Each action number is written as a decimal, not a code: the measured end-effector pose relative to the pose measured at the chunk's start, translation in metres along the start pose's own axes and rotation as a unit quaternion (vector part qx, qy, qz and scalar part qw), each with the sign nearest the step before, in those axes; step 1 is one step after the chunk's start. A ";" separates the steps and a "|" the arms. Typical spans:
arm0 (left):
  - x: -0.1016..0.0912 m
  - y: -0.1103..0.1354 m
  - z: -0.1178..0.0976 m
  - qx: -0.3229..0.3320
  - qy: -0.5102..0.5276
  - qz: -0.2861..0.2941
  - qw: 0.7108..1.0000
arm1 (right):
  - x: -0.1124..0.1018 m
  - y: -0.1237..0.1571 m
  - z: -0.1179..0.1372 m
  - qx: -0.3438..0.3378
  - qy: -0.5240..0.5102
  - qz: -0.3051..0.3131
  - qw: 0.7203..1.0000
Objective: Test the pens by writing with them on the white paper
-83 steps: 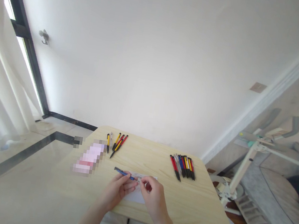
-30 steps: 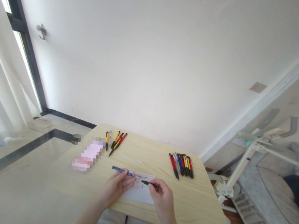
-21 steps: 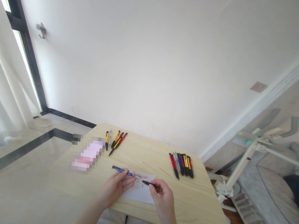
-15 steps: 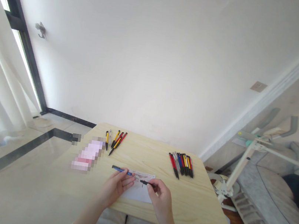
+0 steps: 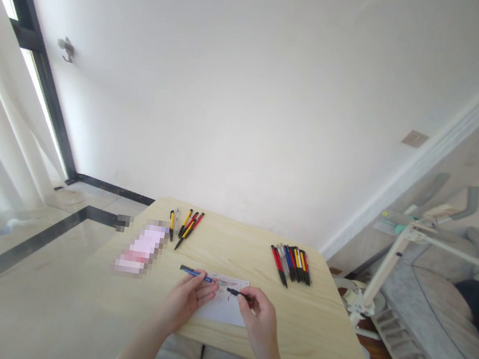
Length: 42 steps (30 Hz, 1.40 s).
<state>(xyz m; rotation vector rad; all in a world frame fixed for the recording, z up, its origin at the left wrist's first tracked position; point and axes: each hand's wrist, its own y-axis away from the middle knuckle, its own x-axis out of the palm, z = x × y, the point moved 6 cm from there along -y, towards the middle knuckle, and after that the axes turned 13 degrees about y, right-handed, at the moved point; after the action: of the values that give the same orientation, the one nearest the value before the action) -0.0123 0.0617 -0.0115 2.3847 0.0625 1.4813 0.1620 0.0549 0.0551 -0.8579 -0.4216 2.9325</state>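
My left hand (image 5: 184,303) pinches the blue barrel of a pen (image 5: 190,271), its other fingers loosely extended below. In my right hand (image 5: 262,321), closed between thumb and fingertips, is a black pen grip (image 5: 233,291) pointing left. The two pen parts are apart, a short gap between them. Something thin and pale shows by the barrel's right end; I cannot make out what it is. Under both hands lies a white sheet of paper (image 5: 222,313) with dark scribbles near its upper part.
Several yellow, red and black pens (image 5: 189,230) lie at the table's back left. A row of several mixed pens (image 5: 292,264) sits on the right. A blurred pink item (image 5: 141,249) is at the left edge of the wooden table (image 5: 230,244). The white wall (image 5: 249,115) stands behind.
The right hand with the black grip has shifted very slightly to the right. The left hand and blue barrel look almost the same.
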 end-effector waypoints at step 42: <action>0.008 0.002 0.005 0.025 -0.072 0.060 0.995 | 0.028 0.003 0.011 -0.011 0.047 0.050 0.998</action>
<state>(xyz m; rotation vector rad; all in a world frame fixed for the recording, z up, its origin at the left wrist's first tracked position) -0.0046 0.0606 -0.0057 2.5682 -0.0794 1.3692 0.1325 0.0529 0.0481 -1.0450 -0.4170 2.9674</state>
